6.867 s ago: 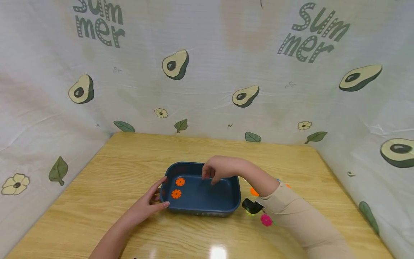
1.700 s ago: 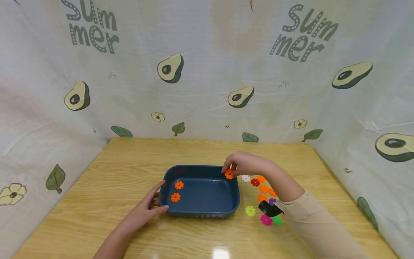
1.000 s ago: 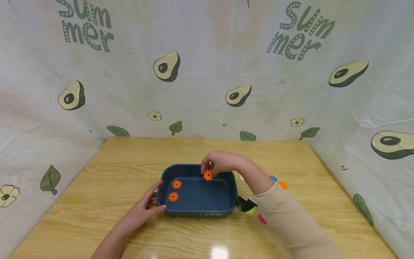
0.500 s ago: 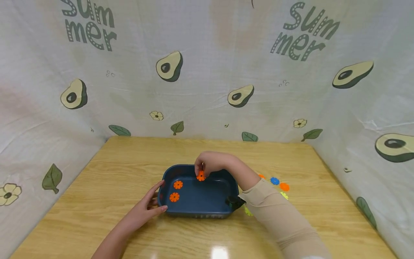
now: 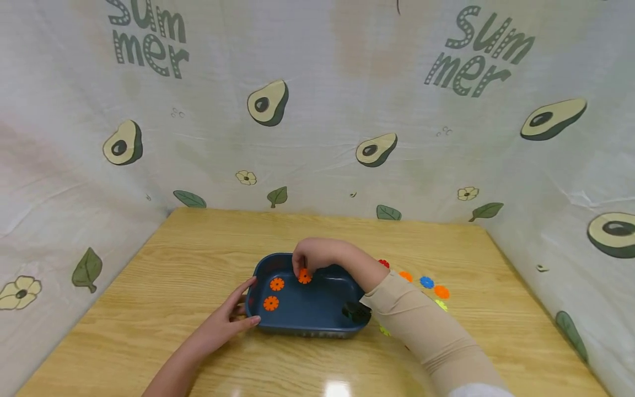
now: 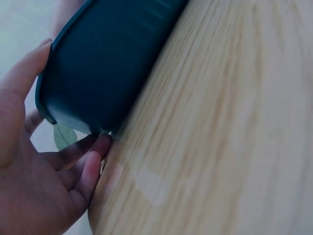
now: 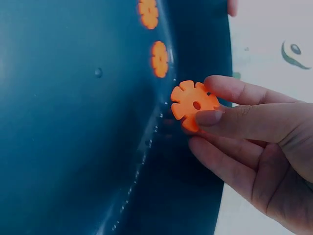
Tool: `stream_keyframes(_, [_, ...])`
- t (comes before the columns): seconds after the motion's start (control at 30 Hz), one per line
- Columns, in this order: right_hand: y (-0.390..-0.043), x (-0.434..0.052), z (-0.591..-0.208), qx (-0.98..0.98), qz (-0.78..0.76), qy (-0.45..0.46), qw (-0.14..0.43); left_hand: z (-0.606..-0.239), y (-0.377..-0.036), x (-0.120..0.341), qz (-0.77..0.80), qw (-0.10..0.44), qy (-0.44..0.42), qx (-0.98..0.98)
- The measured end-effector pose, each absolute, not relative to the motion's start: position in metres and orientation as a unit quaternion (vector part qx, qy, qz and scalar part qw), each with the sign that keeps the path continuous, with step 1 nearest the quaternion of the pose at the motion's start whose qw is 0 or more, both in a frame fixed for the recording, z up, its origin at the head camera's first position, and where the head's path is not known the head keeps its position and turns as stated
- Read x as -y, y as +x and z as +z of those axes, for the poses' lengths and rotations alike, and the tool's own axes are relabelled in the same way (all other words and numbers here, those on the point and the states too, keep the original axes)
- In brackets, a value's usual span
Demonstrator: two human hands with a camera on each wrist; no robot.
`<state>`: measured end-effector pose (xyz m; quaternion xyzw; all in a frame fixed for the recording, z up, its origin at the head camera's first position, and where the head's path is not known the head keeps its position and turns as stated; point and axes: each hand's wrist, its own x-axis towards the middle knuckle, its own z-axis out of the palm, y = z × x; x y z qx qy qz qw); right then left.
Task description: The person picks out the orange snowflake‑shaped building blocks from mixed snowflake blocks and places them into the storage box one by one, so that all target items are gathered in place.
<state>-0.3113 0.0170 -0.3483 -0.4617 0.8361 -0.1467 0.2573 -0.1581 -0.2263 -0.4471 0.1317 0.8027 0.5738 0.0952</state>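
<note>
My left hand point(image 5: 223, 320) holds the left end of a dark blue rectangular tray point(image 5: 317, 333), with thumb and fingers spread round its corner. In the left wrist view some fingertips sit low, by the tray's base point(image 6: 98, 63). An orange snowflake disc point(image 7: 188, 102), notched and with a centre hole, is pinched between the thumb and fingers of my right hand point(image 5: 317, 253). That hand reaches inside the tray near its back wall. Two more orange discs point(image 5: 276, 284) lie flat at the tray's left side.
Several snowflake discs lie on the wooden table point(image 5: 208, 242) right of the tray, among them a blue disc point(image 5: 427, 282), an orange disc point(image 5: 441, 291) and a red disc point(image 5: 383, 263). My right sleeve point(image 5: 426, 325) covers part of them. A printed curtain point(image 5: 317, 182) stands behind the table.
My right hand has carried an orange disc from the tray's back right corner leftward and then lower, close to the two lying discs. My left hand has stayed at the tray.
</note>
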Motion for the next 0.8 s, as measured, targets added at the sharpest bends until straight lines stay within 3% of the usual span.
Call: stream_keyframes(0.8, [-0.307, 0.008, -0.372, -0.844, -0.066, -0.485, 0.22, -0.449, -0.159, 0.227, 0.568, 0.099, 0.133, -0.806])
